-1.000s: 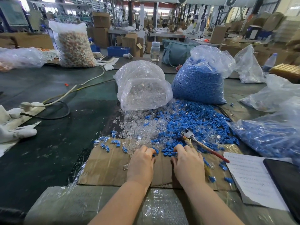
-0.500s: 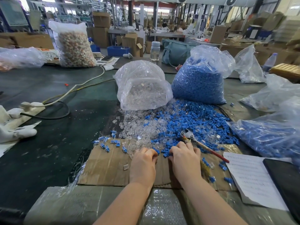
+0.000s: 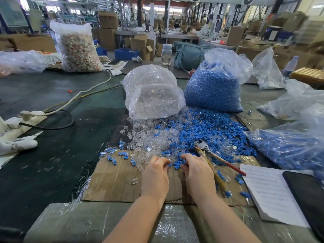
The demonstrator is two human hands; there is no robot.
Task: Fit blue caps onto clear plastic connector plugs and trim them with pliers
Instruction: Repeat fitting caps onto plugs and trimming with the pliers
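A dark table [image 3: 52, 155] in a big workshop holds bags and cardboard [image 3: 114, 183]. Both hands [image 3: 155, 178] [image 3: 198, 174] curl; what they hold is hidden.

On the worktop [image 3: 52, 163], a clear plastic bag of clear plugs [image 3: 152, 95] sits left of a clear bag of blue caps [image 3: 213, 88] — loose parts spill before them onto a flat cardboard sheet [image 3: 114, 183], metal pliers [image 3: 210, 153] at right.

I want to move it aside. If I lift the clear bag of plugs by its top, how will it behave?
The clear bag would probably sag and change shape, since its thin film is crumpled. Its mouth faces the cardboard with plugs already spilled out, so more would likely pour. It seems light, being partly full.
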